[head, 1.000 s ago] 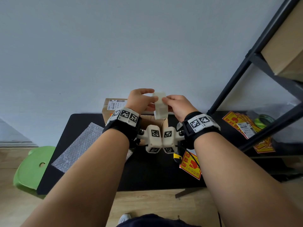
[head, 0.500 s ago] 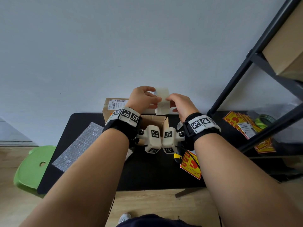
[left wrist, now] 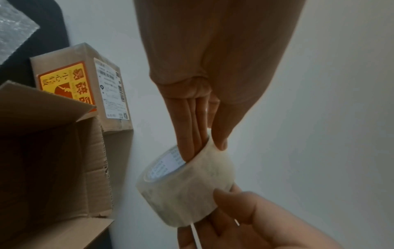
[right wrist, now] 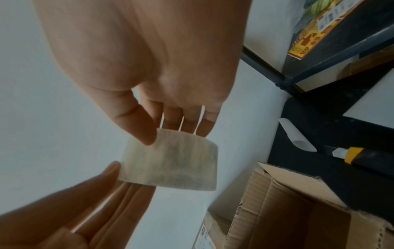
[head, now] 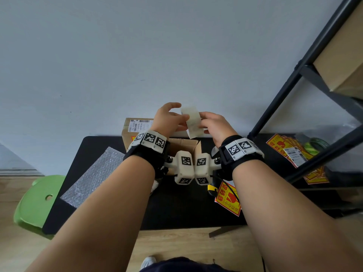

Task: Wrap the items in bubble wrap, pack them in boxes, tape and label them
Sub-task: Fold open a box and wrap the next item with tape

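Two cardboard boxes (head: 137, 130) (head: 183, 147), one tape roll (head: 193, 122), one bubble-wrap sheet (head: 94, 175), one green stool (head: 37, 201).

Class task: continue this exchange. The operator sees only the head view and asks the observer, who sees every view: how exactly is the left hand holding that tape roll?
Observer: In the left wrist view, the left hand has its fingers tucked inside the core of the tape roll, thumb outside.
Operator: And the other one?
Observer: The right wrist view shows the right hand pinching the roll's rim, thumb on its outer face.
Operator: Any cutter nearby?
Observer: A yellow-and-black utility knife lies on the black table beside the open box.
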Demonstrator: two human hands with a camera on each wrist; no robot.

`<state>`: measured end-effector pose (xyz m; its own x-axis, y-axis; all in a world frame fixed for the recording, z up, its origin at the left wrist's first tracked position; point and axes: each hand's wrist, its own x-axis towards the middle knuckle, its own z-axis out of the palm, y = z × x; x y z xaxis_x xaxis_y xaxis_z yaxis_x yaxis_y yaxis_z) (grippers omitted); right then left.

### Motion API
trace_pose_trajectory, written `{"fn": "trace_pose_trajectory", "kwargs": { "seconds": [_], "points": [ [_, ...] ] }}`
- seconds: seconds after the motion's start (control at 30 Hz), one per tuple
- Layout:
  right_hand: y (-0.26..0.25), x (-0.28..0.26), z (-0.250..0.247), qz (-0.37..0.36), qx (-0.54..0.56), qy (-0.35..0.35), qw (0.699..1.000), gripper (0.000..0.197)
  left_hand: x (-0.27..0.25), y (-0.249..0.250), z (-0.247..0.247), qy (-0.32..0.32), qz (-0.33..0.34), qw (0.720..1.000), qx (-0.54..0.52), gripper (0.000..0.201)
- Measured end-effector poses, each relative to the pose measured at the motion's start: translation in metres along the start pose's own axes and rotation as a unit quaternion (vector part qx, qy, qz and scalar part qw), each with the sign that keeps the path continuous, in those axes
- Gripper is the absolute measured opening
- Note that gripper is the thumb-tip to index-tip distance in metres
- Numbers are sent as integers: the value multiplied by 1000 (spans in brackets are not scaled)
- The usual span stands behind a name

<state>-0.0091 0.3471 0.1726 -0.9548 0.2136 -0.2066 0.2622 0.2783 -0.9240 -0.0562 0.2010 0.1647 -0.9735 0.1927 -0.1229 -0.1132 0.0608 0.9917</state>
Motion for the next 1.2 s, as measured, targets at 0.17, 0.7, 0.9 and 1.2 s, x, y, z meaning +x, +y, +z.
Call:
{"fn": "trace_pose_trajectory", "kwargs": {
  "seconds": [0.17, 0.7, 0.9, 1.2],
  "points": [
    [2, 4, 1, 1, -21, -19, 1000, 52, 3, -1, 1, 34, 111, 946, 304, 39],
    [6, 12, 2, -17, -76, -42, 996, 52, -2, 2, 3, 62, 136, 893, 425, 49],
    [7, 13, 0, -14, -84, -48, 995, 51, -5, 1, 7, 58, 135, 875, 462, 40],
    [6, 9, 3, -18, -113, -63, 991, 55, 0, -3, 3, 82, 139, 860, 484, 25]
  ]
}}
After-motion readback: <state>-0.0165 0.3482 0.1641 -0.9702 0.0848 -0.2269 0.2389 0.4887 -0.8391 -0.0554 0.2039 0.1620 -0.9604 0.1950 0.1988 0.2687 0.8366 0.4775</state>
